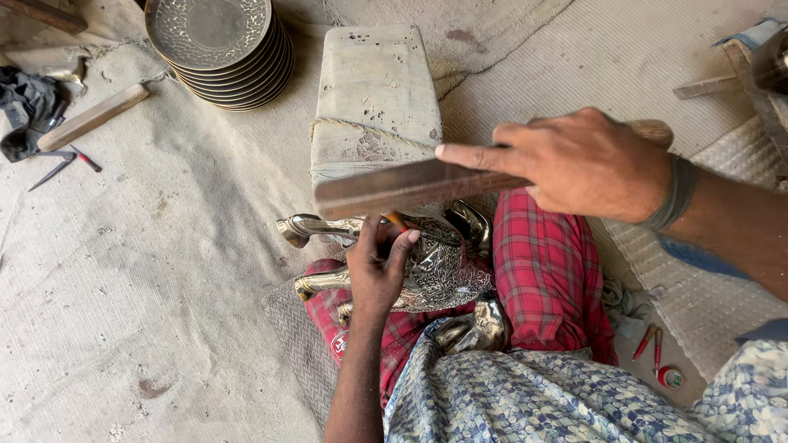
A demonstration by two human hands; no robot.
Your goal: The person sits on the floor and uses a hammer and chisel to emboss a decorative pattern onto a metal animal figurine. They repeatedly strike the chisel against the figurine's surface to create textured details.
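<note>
**Punch set on the silver piece, bar raised over it**

On the far left of the floor cloth (pixel 148 271) lie a dark rag (pixel 25 102), a pair of small tools (pixel 61 162) and a wooden stick (pixel 92 117); a stack of patterned metal plates (pixel 222 49) stands behind them. None of these is being touched.

The left hand (pixel 376 271) sits at the centre, its grip pinching a short punch (pixel 396 220) upright between thumb and fingers, tip down on the ornate silver piece (pixel 435 262). That piece rests across the lap on the red checked cloth (pixel 542 271), just in front of a pale stone block (pixel 373 102).

The right hand (pixel 587 164) is closed round a long flat bar (pixel 410 186), forefinger laid along it, the bar held level above the punch. This looks like the striking step of chasing a pattern; the next blow would need the bar to land squarely on the punch head while the left hand keeps the tip from skating.

The punch tip and the mark under it are hidden by the fingers. The bar is blurred. The silver piece's full shape is hard to read, part being buried in cloth. Small red items (pixel 657 353) lie at the right; what they are is unclear.
</note>
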